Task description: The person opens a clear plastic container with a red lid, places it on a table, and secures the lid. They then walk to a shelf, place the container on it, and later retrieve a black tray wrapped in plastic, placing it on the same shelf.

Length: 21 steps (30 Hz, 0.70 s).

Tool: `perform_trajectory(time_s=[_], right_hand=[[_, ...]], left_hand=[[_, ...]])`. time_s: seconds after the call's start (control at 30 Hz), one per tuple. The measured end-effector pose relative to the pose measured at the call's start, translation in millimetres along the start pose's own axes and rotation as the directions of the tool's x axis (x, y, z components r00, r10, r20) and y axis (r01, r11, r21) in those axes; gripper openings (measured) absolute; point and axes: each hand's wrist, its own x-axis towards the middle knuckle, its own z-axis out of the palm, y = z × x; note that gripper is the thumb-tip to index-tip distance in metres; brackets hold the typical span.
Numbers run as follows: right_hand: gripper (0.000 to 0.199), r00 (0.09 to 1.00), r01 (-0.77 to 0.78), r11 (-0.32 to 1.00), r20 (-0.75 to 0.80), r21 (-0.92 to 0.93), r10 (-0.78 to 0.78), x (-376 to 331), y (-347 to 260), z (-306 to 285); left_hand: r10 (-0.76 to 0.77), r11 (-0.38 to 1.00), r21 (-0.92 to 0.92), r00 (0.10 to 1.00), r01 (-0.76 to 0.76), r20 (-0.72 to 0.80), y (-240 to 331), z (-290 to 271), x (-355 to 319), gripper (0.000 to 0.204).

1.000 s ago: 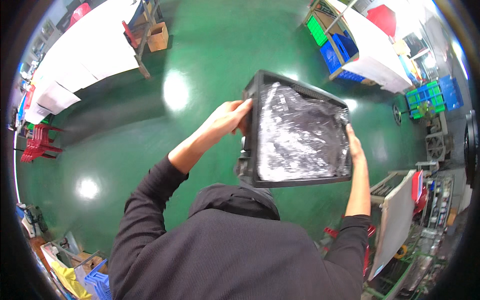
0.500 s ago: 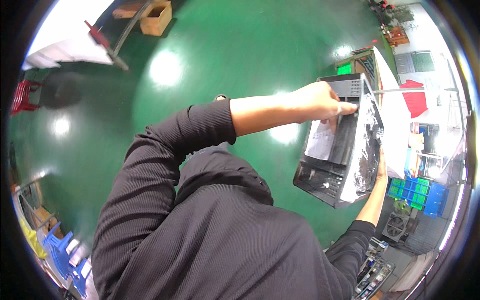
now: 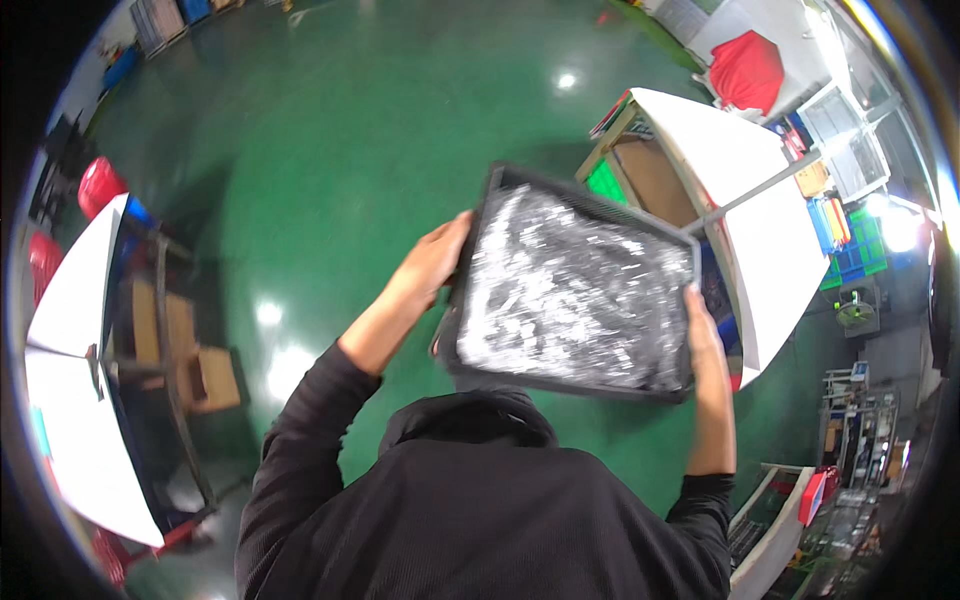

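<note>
I carry a black rectangular tray (image 3: 500,182) in front of my chest, its inside lined with crinkled shiny plastic film (image 3: 570,290). My left hand (image 3: 432,262) grips the tray's left rim. My right hand (image 3: 700,322) grips the right rim near the lower corner. The tray is tilted a little, its far edge up. Below it my dark long-sleeved top fills the lower part of the view.
A green glossy floor (image 3: 330,150) spreads all around. A white table (image 3: 770,230) with a cardboard box under it stands just right of the tray. Another white table (image 3: 70,380) with boxes stands at the left. Blue and green crates (image 3: 850,250) sit far right, racks at the lower right.
I have turned: the tray swung from my right side back to the front and lies flatter. The white table now sits beside the tray, and both hands kept their grip.
</note>
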Motion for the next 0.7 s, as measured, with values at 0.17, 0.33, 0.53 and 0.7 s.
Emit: perform_trajectory(time_s=[0.17,0.33,0.53,0.7], right_hand=[[0.069,0.991,-0.091,0.995,0.107,0.050,0.085,198.7,-39.5,110.0],[0.074,0.994,0.078,0.987,0.086,-0.140,-0.066,351.2,-110.1,187.6],[0.073,0.988,0.081,0.981,0.142,-0.176,-0.056,536.5,-253.4,210.5],[0.071,0.992,-0.068,0.997,-0.109,-0.033,0.064,719.4,-310.0,141.0]], left_hand=[[0.105,0.984,0.164,0.959,-0.063,-0.262,40.0,-70.5,198.5,0.050],[0.428,0.503,0.864,0.867,0.006,-0.255,39.7,-148.4,315.6,0.047],[0.077,0.950,0.309,0.916,0.053,-0.393,172.4,-93.8,549.8,0.051],[-0.075,0.955,0.260,0.967,0.140,-0.245,271.4,11.0,792.2,0.057]])
